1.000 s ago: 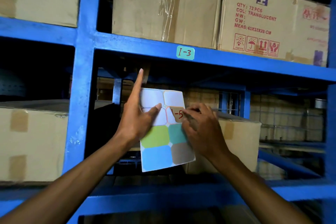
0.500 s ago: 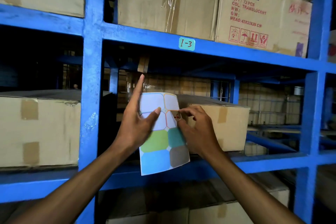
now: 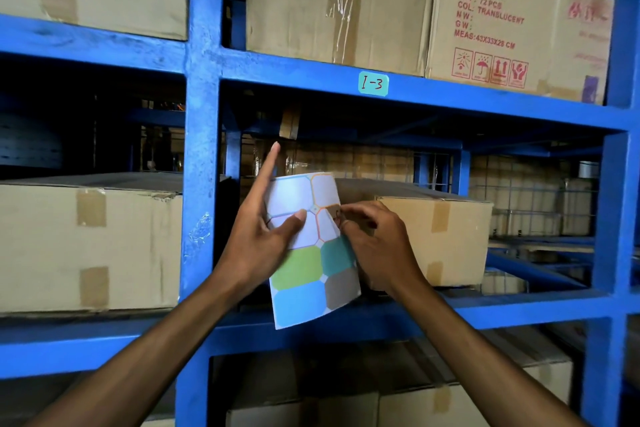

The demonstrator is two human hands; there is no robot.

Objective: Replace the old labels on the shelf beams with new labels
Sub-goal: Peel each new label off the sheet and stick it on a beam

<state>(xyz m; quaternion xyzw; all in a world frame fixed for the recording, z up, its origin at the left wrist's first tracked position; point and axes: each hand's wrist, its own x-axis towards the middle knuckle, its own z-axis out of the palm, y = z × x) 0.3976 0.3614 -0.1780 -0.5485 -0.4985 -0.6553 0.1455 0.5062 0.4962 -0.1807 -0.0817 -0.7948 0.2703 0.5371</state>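
Note:
A sheet of coloured sticker labels (image 3: pixel 304 274) is held upright in front of the blue rack. My left hand (image 3: pixel 263 236) holds its left edge, thumb pressed on the front, index finger pointing up. My right hand (image 3: pixel 377 243) pinches a brown label (image 3: pixel 334 211) with red writing at the sheet's right edge, partly peeled off and mostly hidden by my fingers. A teal label marked "I-3" (image 3: pixel 373 83) is stuck on the upper blue shelf beam (image 3: pixel 485 97).
Cardboard boxes fill the shelves: a taped box (image 3: pixel 332 3) and a printed box (image 3: pixel 491 21) above the beam, a box (image 3: pixel 86 243) at left, another (image 3: pixel 450 239) behind my right hand. A blue upright post (image 3: pixel 201 166) stands left of the sheet.
The view has shifted, so more of the rack's right side and lower shelf shows. My right fingers have lifted the brown label further off the sheet. My left hand keeps the same hold.

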